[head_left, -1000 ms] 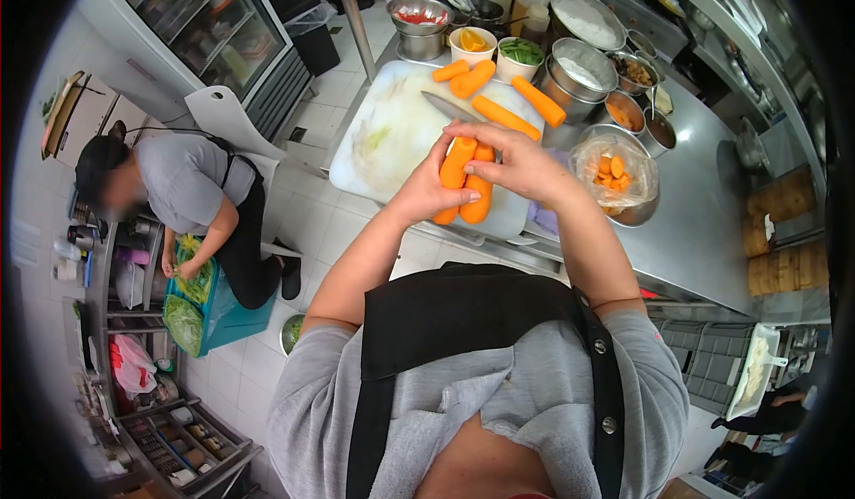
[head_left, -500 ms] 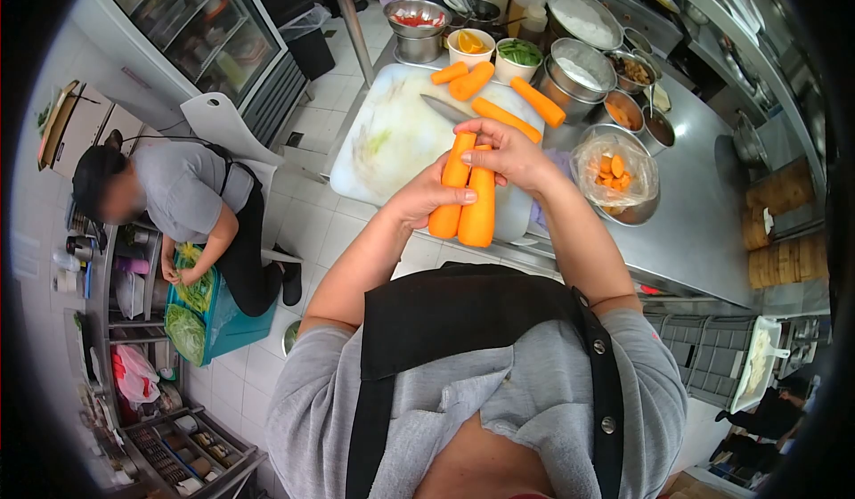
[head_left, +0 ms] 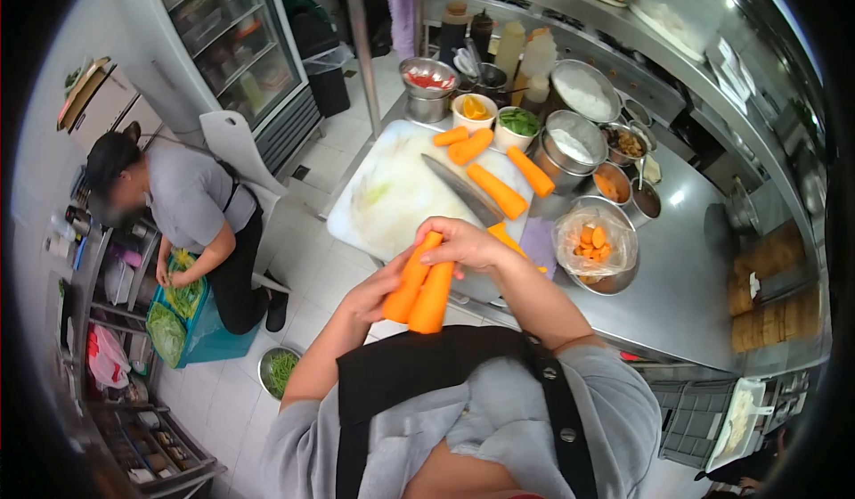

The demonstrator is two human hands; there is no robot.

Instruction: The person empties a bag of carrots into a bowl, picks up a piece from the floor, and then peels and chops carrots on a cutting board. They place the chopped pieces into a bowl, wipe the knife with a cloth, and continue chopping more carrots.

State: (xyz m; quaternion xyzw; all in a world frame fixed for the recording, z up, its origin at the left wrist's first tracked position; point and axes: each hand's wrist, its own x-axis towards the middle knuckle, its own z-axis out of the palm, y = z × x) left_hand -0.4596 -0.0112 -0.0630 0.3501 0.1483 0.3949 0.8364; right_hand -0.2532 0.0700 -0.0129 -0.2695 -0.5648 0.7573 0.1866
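Note:
Two peeled carrots (head_left: 411,278) lie side by side in my hands, in front of my apron and off the near edge of the white cutting board (head_left: 392,178). My left hand (head_left: 376,290) is closed around their left side. My right hand (head_left: 461,244) grips their upper ends, with its thumb across them. On the board rests a knife (head_left: 461,187), its blade pointing away from me. Past the blade lie a carrot (head_left: 496,191), another slim carrot (head_left: 531,171) and shorter carrot pieces (head_left: 470,147).
Behind the board stand a cup of orange pieces (head_left: 474,108), a cup of cut greens (head_left: 518,123) and metal bowls (head_left: 570,147). A bagged bowl of carrot chunks (head_left: 594,245) sits right. On the left a co-worker (head_left: 191,187) sits over a teal crate (head_left: 218,334) of greens.
The view has shifted, and more of the counter's back and the knife blade show. Both hands, still holding the two carrots, now appear lower and farther left, nearer my apron.

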